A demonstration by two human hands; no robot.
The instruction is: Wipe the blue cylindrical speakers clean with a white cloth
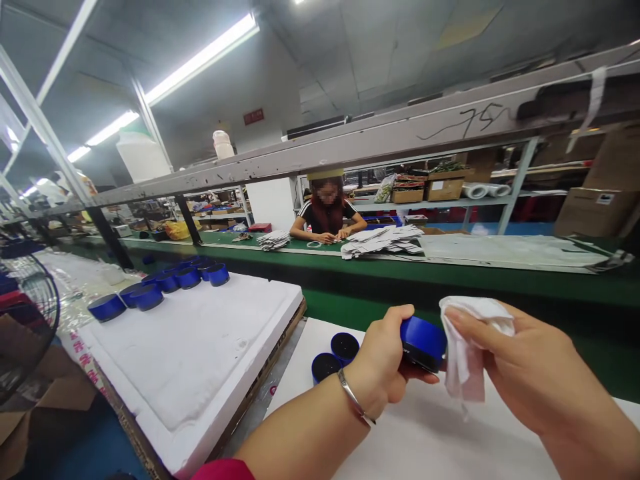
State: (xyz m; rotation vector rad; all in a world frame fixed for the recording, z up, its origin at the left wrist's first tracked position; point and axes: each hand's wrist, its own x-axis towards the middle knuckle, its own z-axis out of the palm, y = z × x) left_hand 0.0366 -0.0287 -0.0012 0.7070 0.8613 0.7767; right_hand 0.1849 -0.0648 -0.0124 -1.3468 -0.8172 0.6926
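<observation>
From the head view, the left hand [380,360] is closed around a blue cylinder [423,343], holding it above a white table [425,443]. The right hand [530,367] pinches a white cloth [465,340] just beside it. Two black-topped blue cylinders [336,357] stand on the table; more blue cylinders [170,280] sit on a white foam board [190,363] to the left. A co-worker [325,213] sits beyond a green conveyor [400,287].
</observation>
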